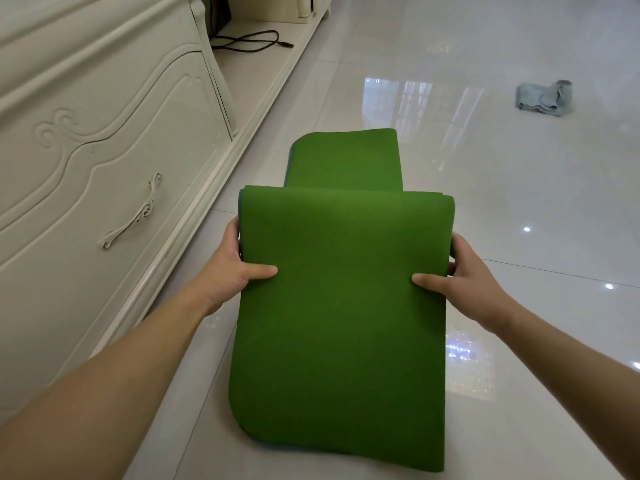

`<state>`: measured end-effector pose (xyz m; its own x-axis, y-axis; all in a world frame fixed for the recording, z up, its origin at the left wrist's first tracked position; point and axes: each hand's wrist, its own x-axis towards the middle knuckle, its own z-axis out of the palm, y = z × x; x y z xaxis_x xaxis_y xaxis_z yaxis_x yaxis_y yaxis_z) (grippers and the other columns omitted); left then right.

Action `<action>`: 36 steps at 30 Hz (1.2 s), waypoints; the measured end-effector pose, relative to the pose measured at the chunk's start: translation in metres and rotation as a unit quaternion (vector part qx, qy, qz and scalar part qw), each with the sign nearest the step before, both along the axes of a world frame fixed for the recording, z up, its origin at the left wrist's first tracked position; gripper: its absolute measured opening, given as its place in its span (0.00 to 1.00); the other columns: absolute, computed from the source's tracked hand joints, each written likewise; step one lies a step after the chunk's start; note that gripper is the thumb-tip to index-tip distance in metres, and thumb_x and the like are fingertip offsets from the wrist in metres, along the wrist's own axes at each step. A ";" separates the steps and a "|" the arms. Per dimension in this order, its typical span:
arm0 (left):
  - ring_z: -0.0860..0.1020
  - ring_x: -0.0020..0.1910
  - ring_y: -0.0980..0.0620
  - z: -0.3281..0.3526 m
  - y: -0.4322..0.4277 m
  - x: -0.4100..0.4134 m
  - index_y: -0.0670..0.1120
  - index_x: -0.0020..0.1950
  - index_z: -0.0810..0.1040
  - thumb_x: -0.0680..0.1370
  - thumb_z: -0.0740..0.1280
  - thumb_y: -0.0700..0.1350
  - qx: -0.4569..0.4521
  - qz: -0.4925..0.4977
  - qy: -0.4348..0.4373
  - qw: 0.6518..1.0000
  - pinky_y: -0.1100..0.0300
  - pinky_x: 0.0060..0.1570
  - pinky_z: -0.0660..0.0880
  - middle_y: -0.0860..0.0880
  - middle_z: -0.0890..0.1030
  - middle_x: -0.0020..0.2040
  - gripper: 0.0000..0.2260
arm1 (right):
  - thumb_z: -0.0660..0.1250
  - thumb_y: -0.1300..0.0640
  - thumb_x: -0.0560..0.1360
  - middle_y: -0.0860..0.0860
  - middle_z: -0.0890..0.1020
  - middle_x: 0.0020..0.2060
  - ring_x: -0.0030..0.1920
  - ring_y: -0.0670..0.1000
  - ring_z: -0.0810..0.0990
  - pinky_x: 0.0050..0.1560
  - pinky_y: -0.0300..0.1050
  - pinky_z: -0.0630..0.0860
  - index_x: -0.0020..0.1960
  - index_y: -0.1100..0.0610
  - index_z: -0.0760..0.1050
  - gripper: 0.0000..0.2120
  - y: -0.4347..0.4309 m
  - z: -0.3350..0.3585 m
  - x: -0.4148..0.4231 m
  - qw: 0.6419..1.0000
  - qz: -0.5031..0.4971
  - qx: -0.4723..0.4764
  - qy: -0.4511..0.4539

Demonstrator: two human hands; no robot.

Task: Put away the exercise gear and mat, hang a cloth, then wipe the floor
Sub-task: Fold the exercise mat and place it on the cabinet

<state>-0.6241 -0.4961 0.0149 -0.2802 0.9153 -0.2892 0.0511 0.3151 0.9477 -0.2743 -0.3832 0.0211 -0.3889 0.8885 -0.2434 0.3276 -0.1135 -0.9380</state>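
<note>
The green exercise mat (pixel 343 289), folded over on itself, is held at centre above the glossy tiled floor (pixel 519 202), with its far end lying flat on the tiles and its near end hanging low. The left hand (pixel 232 268) grips the mat's left edge and the right hand (pixel 467 275) its right edge, fingers clamped round the edge and thumbs pressed on top. A crumpled pale blue cloth (pixel 543 98) lies far right, well apart; a cream cabinet (pixel 104 150) stands along the left.
</note>
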 end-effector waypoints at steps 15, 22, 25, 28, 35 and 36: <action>0.81 0.58 0.48 0.011 -0.010 -0.008 0.59 0.70 0.67 0.63 0.75 0.38 0.032 0.018 -0.018 0.999 0.48 0.56 0.79 0.51 0.80 0.61 0.39 | 0.74 0.65 0.70 0.44 0.79 0.58 0.49 0.48 0.84 0.48 0.50 0.82 0.67 0.48 0.68 0.30 -0.004 0.015 -0.005 0.999 -0.008 0.005 0.043; 0.80 0.57 0.51 0.009 -0.014 -0.008 0.62 0.68 0.68 0.65 0.76 0.35 0.029 0.023 -0.011 0.999 0.54 0.53 0.79 0.53 0.80 0.59 0.38 | 0.75 0.65 0.70 0.45 0.79 0.59 0.48 0.51 0.85 0.48 0.53 0.82 0.67 0.49 0.69 0.30 -0.008 0.014 -0.005 0.998 -0.004 -0.003 0.056; 0.79 0.60 0.51 0.007 -0.012 -0.008 0.64 0.68 0.67 0.63 0.77 0.40 0.033 0.020 0.012 0.999 0.52 0.57 0.78 0.54 0.80 0.61 0.39 | 0.76 0.66 0.68 0.44 0.79 0.59 0.50 0.52 0.85 0.49 0.54 0.82 0.66 0.48 0.69 0.31 -0.003 0.012 -0.004 0.999 -0.007 0.004 0.054; 0.78 0.62 0.50 0.005 -0.010 -0.007 0.64 0.72 0.64 0.64 0.78 0.43 0.039 0.030 0.011 0.999 0.48 0.59 0.78 0.52 0.78 0.63 0.42 | 0.75 0.68 0.69 0.47 0.79 0.59 0.50 0.53 0.84 0.49 0.52 0.82 0.66 0.50 0.70 0.31 0.003 0.013 -0.006 0.997 -0.025 0.003 0.072; 0.75 0.65 0.52 -0.006 -0.017 0.000 0.65 0.75 0.58 0.62 0.80 0.39 0.024 0.014 0.043 0.999 0.43 0.63 0.75 0.54 0.75 0.66 0.51 | 0.73 0.67 0.71 0.49 0.77 0.61 0.50 0.53 0.84 0.49 0.52 0.82 0.69 0.49 0.68 0.31 0.021 0.016 -0.020 0.995 -0.051 0.010 0.087; 0.74 0.65 0.53 -0.008 -0.017 0.000 0.66 0.75 0.57 0.63 0.80 0.37 0.022 0.018 0.050 0.998 0.44 0.63 0.75 0.54 0.74 0.66 0.50 | 0.73 0.66 0.72 0.48 0.78 0.61 0.51 0.53 0.84 0.49 0.52 0.82 0.69 0.48 0.68 0.31 0.021 0.014 -0.020 0.995 -0.048 0.013 0.083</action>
